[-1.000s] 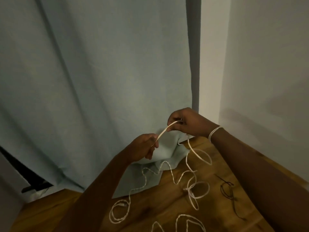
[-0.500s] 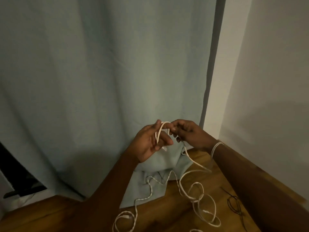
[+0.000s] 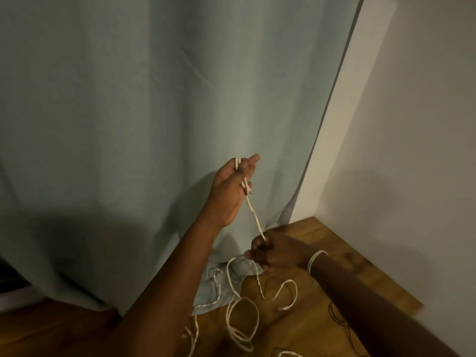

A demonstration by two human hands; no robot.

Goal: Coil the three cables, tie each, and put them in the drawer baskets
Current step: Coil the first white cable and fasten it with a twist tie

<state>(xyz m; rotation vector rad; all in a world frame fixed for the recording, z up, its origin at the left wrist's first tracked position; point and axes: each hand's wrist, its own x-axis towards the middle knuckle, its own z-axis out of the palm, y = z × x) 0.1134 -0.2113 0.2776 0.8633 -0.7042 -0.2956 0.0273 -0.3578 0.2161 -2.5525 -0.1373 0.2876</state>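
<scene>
Up against the blue-grey curtain (image 3: pixel 128 112), in the corner where it meets the white wall (image 3: pixel 412 150), we have only begun. Our left hand (image 3: pixel 229 194) is raised with its palm turned toward us, and the white cable (image 3: pixel 253 215) loops over the top of its fingers, so it holds the first turn or two of a coil. From there the cable runs taut, down and to the right, into our right hand (image 3: pixel 275 253), which is closed around it in a loose fist just above the wooden floor (image 3: pixel 334 253). A pale band (image 3: pixel 315 260) sits on that wrist.

Below the right hand the rest of the white cable lies slack in open loops, partly on the floor and partly on the curtain hem (image 3: pixel 219 287); most of its length seems uncoiled. A thin dark cable (image 3: pixel 340 320) lies loose on the floor near the right forearm, untouched. We cannot see a third cable, any ties, or the drawer baskets in this view.

So we judge the first cable to be at the start of coiling, with nothing yet tied or stored. Left to do: finish winding this one, tie it, repeat for the other two, and carry all three to the baskets.
</scene>
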